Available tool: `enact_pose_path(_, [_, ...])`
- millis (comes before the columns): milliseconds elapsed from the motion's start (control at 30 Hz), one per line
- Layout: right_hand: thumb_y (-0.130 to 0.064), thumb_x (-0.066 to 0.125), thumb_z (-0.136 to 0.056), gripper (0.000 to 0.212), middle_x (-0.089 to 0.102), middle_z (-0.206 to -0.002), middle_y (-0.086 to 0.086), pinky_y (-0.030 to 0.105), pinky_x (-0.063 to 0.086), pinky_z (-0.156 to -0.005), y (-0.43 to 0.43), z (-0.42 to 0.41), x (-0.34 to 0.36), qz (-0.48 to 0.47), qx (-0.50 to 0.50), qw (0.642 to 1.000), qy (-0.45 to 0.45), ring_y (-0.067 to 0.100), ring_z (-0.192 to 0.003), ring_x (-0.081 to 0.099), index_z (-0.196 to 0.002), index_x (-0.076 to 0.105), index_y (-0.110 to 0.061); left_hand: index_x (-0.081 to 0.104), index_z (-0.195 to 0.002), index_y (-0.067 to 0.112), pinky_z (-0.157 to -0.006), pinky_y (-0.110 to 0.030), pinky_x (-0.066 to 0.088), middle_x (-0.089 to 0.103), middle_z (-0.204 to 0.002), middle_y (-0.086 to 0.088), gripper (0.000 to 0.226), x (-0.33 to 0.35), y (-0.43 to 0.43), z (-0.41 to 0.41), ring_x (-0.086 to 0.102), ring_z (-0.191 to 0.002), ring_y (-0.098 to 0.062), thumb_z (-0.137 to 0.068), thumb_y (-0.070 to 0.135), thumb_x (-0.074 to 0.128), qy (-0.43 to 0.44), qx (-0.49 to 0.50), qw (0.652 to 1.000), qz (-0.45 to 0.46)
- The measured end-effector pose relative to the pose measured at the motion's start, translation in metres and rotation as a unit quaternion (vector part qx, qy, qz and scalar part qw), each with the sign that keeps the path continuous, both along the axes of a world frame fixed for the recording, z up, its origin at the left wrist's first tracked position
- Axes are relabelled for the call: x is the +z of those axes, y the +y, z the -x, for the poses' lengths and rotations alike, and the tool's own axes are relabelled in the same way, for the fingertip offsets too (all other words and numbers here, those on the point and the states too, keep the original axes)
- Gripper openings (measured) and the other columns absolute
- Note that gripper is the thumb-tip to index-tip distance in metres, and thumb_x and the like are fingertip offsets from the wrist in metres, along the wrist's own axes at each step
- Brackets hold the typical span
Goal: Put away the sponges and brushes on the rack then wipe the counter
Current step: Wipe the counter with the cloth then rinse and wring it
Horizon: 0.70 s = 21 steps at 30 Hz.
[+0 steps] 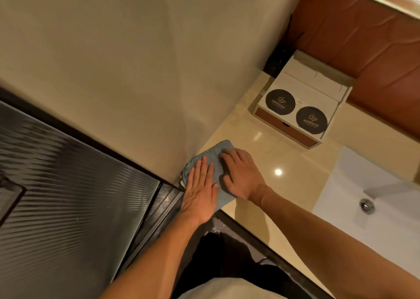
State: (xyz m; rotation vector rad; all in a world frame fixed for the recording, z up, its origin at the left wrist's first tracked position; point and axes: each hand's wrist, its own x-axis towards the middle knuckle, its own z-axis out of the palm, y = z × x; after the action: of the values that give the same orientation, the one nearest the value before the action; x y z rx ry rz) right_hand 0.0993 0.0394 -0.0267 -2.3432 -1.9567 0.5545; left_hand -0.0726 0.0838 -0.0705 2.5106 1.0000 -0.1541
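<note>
Pressing down on a blue-grey cloth (205, 160), both hands occupy the centre of the head view. The left hand (201, 189) lies flat and open, fingers extended and together, palm on the lower-left portion of the cloth. The right hand (242, 173) lies just beside it, palm down, fingers slightly curled over the upper-right portion; neither hand grips the fabric. The cloth rests on the beige polished counter (284, 162), at the corner where the counter meets the cream wall (113, 60), just left of frame centre. A white box (311, 87) with a brown drawer front sits on the counter in the upper right of the frame, well apart from the cloth, carrying two round black coasters (280, 102) on its top. A white basin (354, 185) with a metal drain (367, 205) occupies the right edge. A dark ribbed panel (68, 196) fills the lower left.
</note>
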Motion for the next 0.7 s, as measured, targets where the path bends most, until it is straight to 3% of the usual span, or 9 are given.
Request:
enact_pose_path(133, [-0.046,0.025,-0.105,0.068,0.008,-0.167,0.014,0.042,-0.006,-0.126,0.0,0.004,-0.021,0.011,0.02,0.998,-0.05,0.03,-0.156,-0.001,-0.159,0.016,-0.007,-0.021,-0.157,0.011,-0.124,-0.041,-0.019,-0.036,-0.161,-0.009,0.068,-0.003,-0.001,-0.002,-0.036,-0.148,-0.02,-0.107,0.044,0.013,0.03,-0.004,1.0,-0.008])
enact_pose_path(200, [-0.045,0.019,-0.106,0.067,-0.003,-0.167,0.012,0.04,-0.012,-0.125,-0.004,0.007,-0.028,0.008,0.024,0.998,-0.063,0.028,-0.154,-0.013,-0.16,0.006,-0.008,-0.022,-0.156,0.01,-0.124,-0.042,-0.018,-0.037,-0.161,-0.01,0.07,-0.003,-0.001,-0.004,-0.037,-0.148,-0.021,-0.105,0.047,0.006,0.044,0.0,0.999,-0.009])
enact_pose_path(367, [-0.047,0.025,-0.104,0.071,-0.008,-0.167,0.009,0.039,-0.012,-0.125,0.016,0.007,-0.032,0.008,0.055,0.997,-0.045,0.027,-0.153,-0.017,-0.161,0.003,-0.011,-0.022,-0.155,0.009,-0.125,-0.043,-0.013,-0.036,-0.161,-0.012,0.073,0.0,-0.02,-0.009,-0.034,-0.149,-0.024,-0.096,0.046,-0.003,0.037,0.092,0.995,-0.012])
enact_pose_path(500, [-0.044,0.024,-0.102,0.072,-0.01,-0.167,0.01,0.044,-0.01,-0.125,0.022,0.021,-0.034,0.024,0.071,0.996,-0.053,0.03,-0.153,-0.019,-0.16,0.0,-0.01,-0.029,-0.152,0.008,-0.123,-0.043,-0.019,-0.044,-0.156,-0.011,0.072,0.0,-0.03,-0.013,-0.038,-0.147,-0.024,-0.095,0.045,-0.005,0.045,0.133,0.99,0.005])
enact_pose_path(700, [-0.042,0.027,-0.104,0.07,-0.008,-0.168,0.008,0.041,-0.014,-0.124,0.021,0.017,-0.033,0.021,0.114,0.992,-0.046,0.031,-0.153,-0.016,-0.161,0.001,-0.011,-0.033,-0.149,0.008,-0.123,-0.043,-0.021,-0.047,-0.154,-0.011,0.075,-0.004,-0.038,-0.013,-0.042,-0.145,-0.024,-0.106,0.037,0.02,0.033,0.158,0.986,0.033])
